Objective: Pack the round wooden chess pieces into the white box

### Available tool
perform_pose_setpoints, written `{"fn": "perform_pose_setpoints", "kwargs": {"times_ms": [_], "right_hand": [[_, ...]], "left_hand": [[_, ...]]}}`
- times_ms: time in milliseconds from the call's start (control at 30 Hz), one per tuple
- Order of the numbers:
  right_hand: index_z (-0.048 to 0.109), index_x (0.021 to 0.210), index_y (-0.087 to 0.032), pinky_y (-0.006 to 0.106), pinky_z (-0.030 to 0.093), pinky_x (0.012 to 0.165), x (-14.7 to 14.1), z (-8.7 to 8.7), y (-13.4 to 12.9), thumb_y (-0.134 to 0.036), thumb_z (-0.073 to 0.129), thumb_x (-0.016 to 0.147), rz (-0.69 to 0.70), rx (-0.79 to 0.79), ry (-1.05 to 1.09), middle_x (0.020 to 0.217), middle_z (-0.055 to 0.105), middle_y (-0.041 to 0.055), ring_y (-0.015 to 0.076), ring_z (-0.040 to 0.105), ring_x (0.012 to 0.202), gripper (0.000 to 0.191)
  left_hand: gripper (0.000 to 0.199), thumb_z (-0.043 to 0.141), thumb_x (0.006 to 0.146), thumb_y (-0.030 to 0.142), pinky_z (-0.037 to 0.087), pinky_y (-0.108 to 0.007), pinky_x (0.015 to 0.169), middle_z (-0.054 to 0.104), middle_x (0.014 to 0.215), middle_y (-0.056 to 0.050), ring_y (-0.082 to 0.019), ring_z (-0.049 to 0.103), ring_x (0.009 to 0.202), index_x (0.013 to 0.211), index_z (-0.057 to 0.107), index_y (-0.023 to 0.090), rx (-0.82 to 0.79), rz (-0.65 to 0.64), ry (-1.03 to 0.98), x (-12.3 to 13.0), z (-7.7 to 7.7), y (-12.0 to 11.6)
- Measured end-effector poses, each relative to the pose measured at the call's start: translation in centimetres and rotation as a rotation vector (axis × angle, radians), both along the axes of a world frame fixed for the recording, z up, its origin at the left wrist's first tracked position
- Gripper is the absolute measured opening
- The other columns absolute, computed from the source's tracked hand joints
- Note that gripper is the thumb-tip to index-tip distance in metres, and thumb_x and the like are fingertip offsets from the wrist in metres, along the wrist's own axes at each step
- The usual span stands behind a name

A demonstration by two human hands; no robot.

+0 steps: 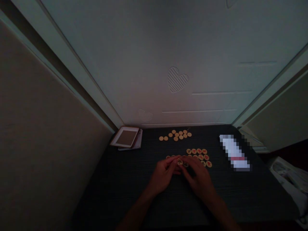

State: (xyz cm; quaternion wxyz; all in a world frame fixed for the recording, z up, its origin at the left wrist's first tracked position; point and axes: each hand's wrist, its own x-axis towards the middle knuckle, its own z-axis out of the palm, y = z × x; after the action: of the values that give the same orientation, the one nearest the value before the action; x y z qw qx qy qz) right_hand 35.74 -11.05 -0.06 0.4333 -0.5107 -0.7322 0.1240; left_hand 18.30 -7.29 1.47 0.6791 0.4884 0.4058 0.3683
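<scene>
My left hand [161,175] and my right hand [199,175] meet over the middle of the dark table. A round wooden Chinese chess piece [180,162] with a black character is pinched at my left thumb and fingertips, and my right fingertips touch it too. Just right of it, a second, darker-looking piece [185,164] shows between my right thumb and fingers. Behind and right of my hands lie rows of face-up pieces [199,151], with red or black characters. My fingers hide part of these rows.
Farther back, several blank-side-up pieces [181,137] lie loosely grouped. Two stacked flat boxes or frames [125,137] are at the back left. A blurred-out white object [234,152] lies at the right. A white wall panel [154,96] rises behind the table [115,192].
</scene>
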Motion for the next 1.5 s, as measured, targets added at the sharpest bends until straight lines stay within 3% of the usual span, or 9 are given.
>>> {"fn": "perform_pose_setpoints", "kwargs": {"times_ms": [200,400,500,700,867,1100,1233,1500], "right_hand": [[0.066,0.125,-0.027,0.043,0.056,0.098,0.4,0.5,0.6,-0.022,0.059,0.098,0.029,-0.046,-0.011,0.121,0.073,0.0067,0.0237,0.069,0.112,0.029],[0.066,0.125,-0.027,0.043,0.057,0.098,-0.1,0.7,1.1,-0.022,0.061,0.097,0.048,-0.051,-0.022,0.122,0.072,0.0071,0.0234,0.068,0.113,0.029],[0.066,0.124,-0.026,0.042,0.056,0.099,-0.6,0.5,1.0,-0.019,0.059,0.098,0.071,-0.048,-0.004,0.123,0.072,0.0063,0.022,0.067,0.114,0.028],[0.069,0.115,-0.026,0.04,0.057,0.097,-0.4,-0.8,-0.5,-0.019,0.057,0.099,0.006,-0.062,0.035,0.114,0.073,0.0056,0.0213,0.069,0.108,0.022],[0.069,0.114,-0.026,0.039,0.058,0.094,1.1,-1.9,-2.2,-0.02,0.056,0.099,-0.056,-0.075,0.044,0.11,0.074,0.0055,0.0212,0.07,0.104,0.021],[0.071,0.11,-0.026,0.037,0.062,0.087,3.1,-3.3,-5.3,-0.026,0.057,0.099,-0.148,-0.12,0.037,0.104,0.075,0.0057,0.0223,0.073,0.097,0.018],[0.071,0.111,-0.026,0.037,0.063,0.086,3.9,-3.8,-6.4,-0.027,0.056,0.099,-0.174,-0.155,0.044,0.105,0.076,0.0063,0.0233,0.074,0.097,0.019],[0.072,0.108,-0.026,0.034,0.063,0.084,3.8,-3.5,-6.3,-0.03,0.057,0.1,-0.196,-0.174,0.119,0.103,0.076,0.0051,0.0219,0.075,0.095,0.018]], "left_hand": [[0.038,0.068,0.093,0.037,0.062,-0.039,0.089,0.073,0.125,-0.012,-0.026,0.072,0.105,0.126,0.071,0.018,0.054,-0.02,0.03,-0.2,0.0,0.2],[0.027,0.071,0.09,0.032,0.061,-0.036,0.087,0.078,0.111,-0.01,-0.023,0.075,0.099,0.113,0.07,0.017,0.103,0.037,0.087,-0.4,-0.1,0.6],[0.025,0.07,0.091,0.036,0.061,-0.035,0.087,0.079,0.105,-0.008,-0.023,0.075,0.096,0.11,0.071,0.019,0.201,0.077,0.219,-1.8,-0.5,1.9],[0.024,0.065,0.094,0.036,0.057,-0.038,0.095,0.079,0.112,-0.006,-0.024,0.074,0.103,0.111,0.076,0.024,0.392,0.186,0.565,-4.4,-1.4,5.8],[0.022,0.061,0.095,0.033,0.057,-0.032,0.086,0.08,0.107,-0.002,-0.02,0.074,0.095,0.109,0.076,0.025,0.478,0.063,0.625,-2.2,-0.9,7.0],[0.01,0.07,0.087,0.033,0.054,-0.03,0.073,0.08,0.088,-0.001,-0.02,0.073,0.081,0.089,0.076,0.025,0.544,-0.108,0.759,2.1,-0.9,8.4],[0.008,0.071,0.085,0.031,0.053,-0.031,0.075,0.08,0.087,-0.001,-0.022,0.073,0.082,0.088,0.076,0.026,0.552,-0.113,0.781,2.7,-1.3,8.8],[0.015,0.069,0.084,0.031,0.053,-0.03,0.068,0.079,0.093,-0.003,-0.021,0.072,0.08,0.095,0.077,0.024,0.538,-0.13,0.774,3.1,-2.5,9.1]]}}
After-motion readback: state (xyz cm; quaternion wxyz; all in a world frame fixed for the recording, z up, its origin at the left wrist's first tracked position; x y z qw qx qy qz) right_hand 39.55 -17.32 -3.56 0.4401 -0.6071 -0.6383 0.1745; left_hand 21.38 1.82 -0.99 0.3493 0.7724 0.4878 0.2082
